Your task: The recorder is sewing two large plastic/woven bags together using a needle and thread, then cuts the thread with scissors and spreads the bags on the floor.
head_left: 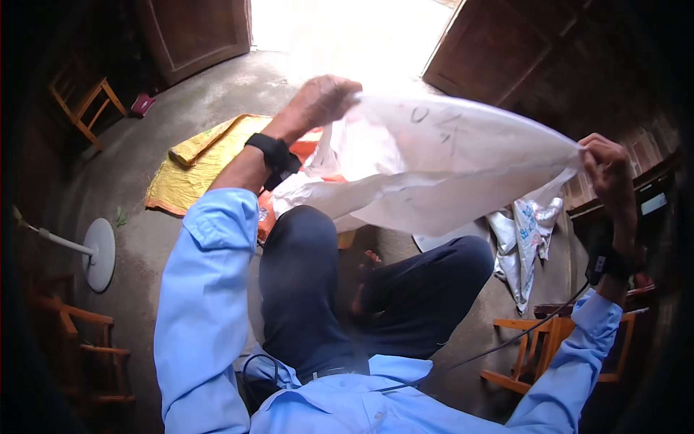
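A white woven sack [463,148] is stretched in the air above my knees, with dark marks on its upper side. My left hand [322,101] grips one upper corner, and my right hand [606,163] is closed on the opposite corner. Between them the cloth sags, and a loose fold hangs toward my lap. Beneath the left forearm lie a yellow woven sack [177,177] and some orange-red sacking [266,217], partly covered by my arm and the white cloth.
On the floor to the right lies a crumpled silvery-white sack [524,242]. Wooden chairs stand at far left [90,101], lower left [87,347] and lower right [535,347]. A white round base with a pole [100,253] is at left. A bright doorway opens ahead between brown doors [195,32].
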`<state>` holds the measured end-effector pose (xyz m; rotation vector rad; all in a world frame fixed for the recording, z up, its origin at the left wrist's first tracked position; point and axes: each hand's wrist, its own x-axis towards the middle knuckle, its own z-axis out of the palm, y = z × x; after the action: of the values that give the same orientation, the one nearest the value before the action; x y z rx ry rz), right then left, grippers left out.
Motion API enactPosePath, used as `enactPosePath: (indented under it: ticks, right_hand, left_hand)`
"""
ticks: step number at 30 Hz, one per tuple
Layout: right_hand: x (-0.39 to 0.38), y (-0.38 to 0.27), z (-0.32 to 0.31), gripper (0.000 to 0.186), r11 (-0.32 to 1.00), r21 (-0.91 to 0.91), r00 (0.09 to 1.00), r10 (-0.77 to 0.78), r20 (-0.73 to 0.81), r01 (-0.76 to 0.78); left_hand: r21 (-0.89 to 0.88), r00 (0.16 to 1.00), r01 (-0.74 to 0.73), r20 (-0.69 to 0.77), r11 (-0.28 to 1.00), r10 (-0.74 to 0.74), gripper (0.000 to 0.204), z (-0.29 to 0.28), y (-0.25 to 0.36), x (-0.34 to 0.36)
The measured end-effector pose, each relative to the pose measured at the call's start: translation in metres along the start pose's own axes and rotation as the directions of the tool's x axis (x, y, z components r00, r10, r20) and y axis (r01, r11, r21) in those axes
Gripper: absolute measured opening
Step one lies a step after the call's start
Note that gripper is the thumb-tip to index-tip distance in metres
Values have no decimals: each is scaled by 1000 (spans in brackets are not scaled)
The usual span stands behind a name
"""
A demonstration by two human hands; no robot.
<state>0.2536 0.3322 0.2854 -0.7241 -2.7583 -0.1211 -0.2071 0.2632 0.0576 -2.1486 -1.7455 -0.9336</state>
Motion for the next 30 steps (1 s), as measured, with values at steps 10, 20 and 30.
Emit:
enactPosePath:
  ticks: [10, 20, 30]
  right_hand:
    - [-40, 117, 33, 17, 918, -117, 869, 310, -385, -379]
    - [-73, 192, 0, 29, 744, -455, 682, 0, -732, -489]
    - [-227, 169, 173, 22, 702, 175, 437, 597, -673, -690]
  left_hand:
    - [45, 950, 285, -146, 957, -276, 13, -67, -69, -12]
    - [766, 886, 197, -407, 612, 223, 25, -279, -53, 44]
    - [117, 983, 61, -182, 991, -39, 22, -43, 68, -180]
